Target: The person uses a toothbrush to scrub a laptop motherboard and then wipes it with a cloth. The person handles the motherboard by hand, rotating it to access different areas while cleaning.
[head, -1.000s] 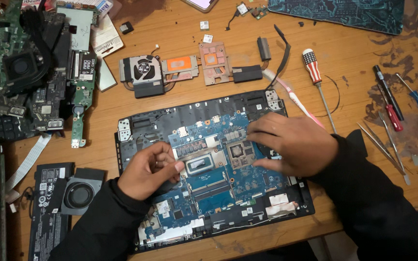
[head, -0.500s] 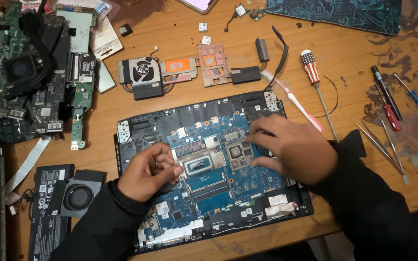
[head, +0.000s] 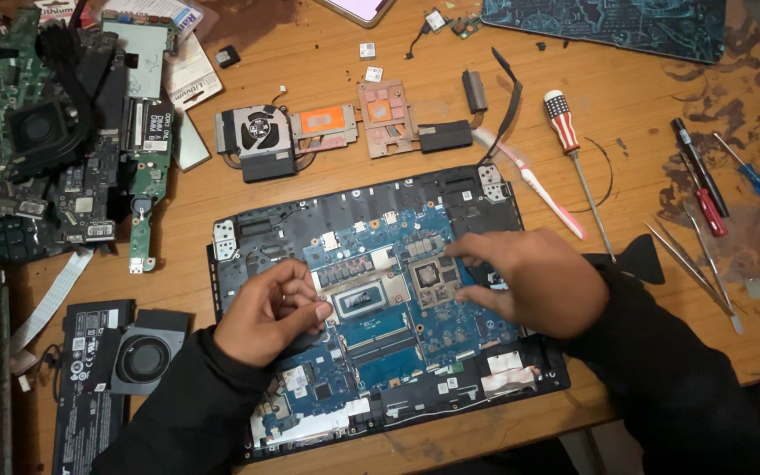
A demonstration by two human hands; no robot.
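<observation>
An opened laptop base (head: 257, 220) lies on the wooden table with its blue motherboard (head: 380, 334) exposed. My left hand (head: 270, 312) rests on the board's left side, fingers curled, thumb and fingertips touching the edge of the metal processor frame (head: 358, 299). My right hand (head: 529, 281) lies flat over the board's right side, fingers spread and pointing left, touching the area beside the bare graphics chip (head: 433, 277). Neither hand holds a tool. Black sleeves cover both arms.
A fan with copper heat-pipe assembly (head: 310, 132) lies above the laptop. Green circuit boards (head: 54, 141) pile at the left; a battery and a second fan (head: 107, 361) sit at the lower left. Screwdrivers (head: 573, 149), tweezers (head: 688, 264) and a white brush (head: 547, 193) lie at the right.
My right hand has shifted slightly right and down on the board. My left hand stays by the processor frame, its fingers barely moved.
</observation>
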